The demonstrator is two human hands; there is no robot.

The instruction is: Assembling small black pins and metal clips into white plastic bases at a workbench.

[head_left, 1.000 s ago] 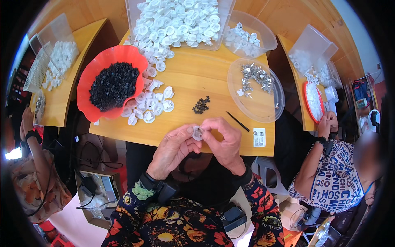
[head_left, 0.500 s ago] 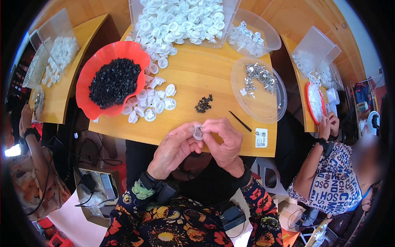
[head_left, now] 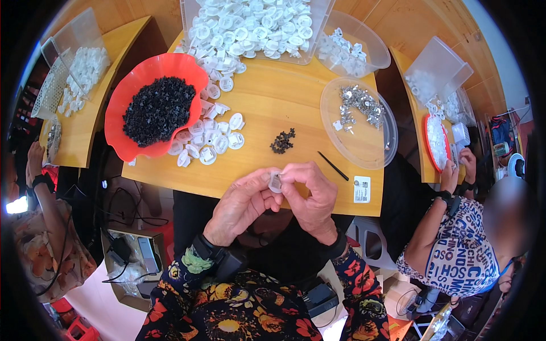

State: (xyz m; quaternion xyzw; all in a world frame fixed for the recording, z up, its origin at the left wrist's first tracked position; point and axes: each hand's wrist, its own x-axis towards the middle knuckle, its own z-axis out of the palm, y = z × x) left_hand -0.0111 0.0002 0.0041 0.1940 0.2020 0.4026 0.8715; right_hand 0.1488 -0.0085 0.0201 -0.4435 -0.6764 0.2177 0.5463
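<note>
Barely changed, the left hand [head_left: 239, 203] still pinches 1 white disc [head_left: 275, 183] nearer than the small black pile [head_left: 282, 142], right hand [head_left: 311, 198] narrowed at the disc's edge; work seems unfinished.

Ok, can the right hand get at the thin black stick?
Likely yes: the black stick lies on the tabletop near the right hand, nothing between them, though its fingers are at the white part.

Between my left hand [head_left: 240, 200] and right hand [head_left: 310, 196] sits a small, rounded, whitish plastic piece [head_left: 275, 183], face toward me.
</note>
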